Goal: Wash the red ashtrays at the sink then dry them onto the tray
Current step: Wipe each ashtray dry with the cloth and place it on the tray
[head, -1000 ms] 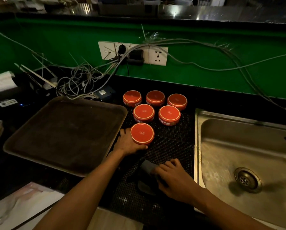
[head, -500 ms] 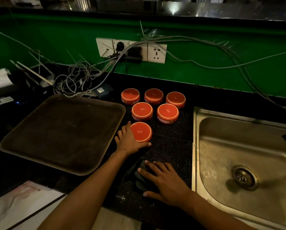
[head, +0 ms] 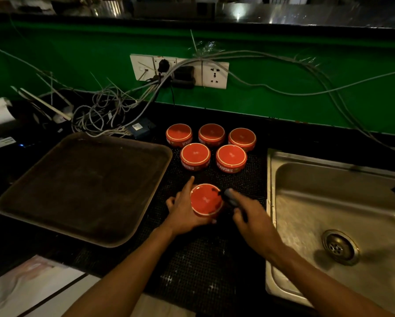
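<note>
Six round red ceramic ashtrays; left hand [head: 184, 208] grip curls round nearest ashtray [head: 206, 200], right hand [head: 249, 212] pinches dark cloth [head: 229, 196] at 3 o'clock. Risk: slick ashtray slips, chips on desk [head: 203, 266].

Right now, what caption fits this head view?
Left hand holds a red ashtray while the right hand brings a dark cloth to it.

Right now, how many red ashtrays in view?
6. Three in the back row, two in the middle row, one in front gripped by the left hand. None seem hidden.
</note>
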